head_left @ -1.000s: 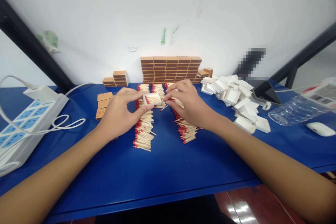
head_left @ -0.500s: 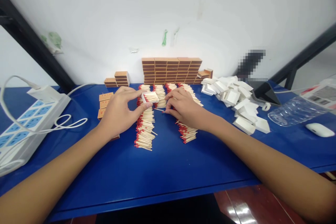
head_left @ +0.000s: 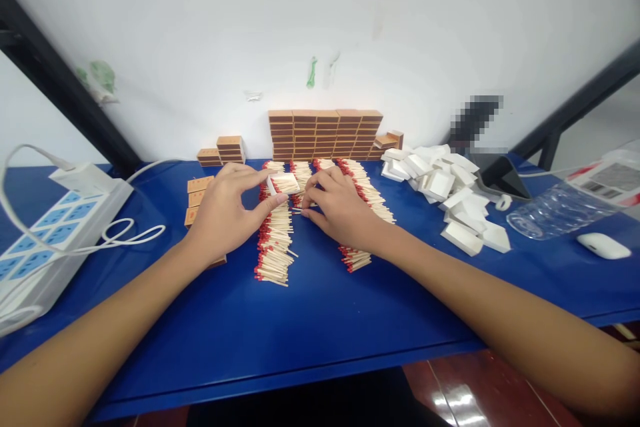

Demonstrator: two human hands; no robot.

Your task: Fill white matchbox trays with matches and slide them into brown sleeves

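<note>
My left hand (head_left: pixel 227 210) grips a small white matchbox tray (head_left: pixel 271 185) between thumb and fingers. Several red-tipped matches (head_left: pixel 287 182) lie inside it. To its right, my right hand (head_left: pixel 337 207) has thumb and fingers pinched together on a single matchstick (head_left: pixel 297 211), partly hidden by the fingertips. Below the tray runs a long row of loose matches (head_left: pixel 275 240). Another row (head_left: pixel 373 197) passes under my right hand, which covers part of it. Two shorter rows show between the hands, toward the wall.
A stack of brown matchboxes (head_left: pixel 327 137) stands against the wall, with smaller stacks (head_left: pixel 230 150) at left. White empty trays (head_left: pixel 440 183) are heaped at right, near a plastic bottle (head_left: pixel 560 210) and a white case (head_left: pixel 604 246). A power strip (head_left: pixel 107 203) with cables lies at far left.
My right hand has moved left with the matchstick, closer to the tray. My left hand keeps its hold on the tray, nearly still. The whole view has shifted slightly.
</note>
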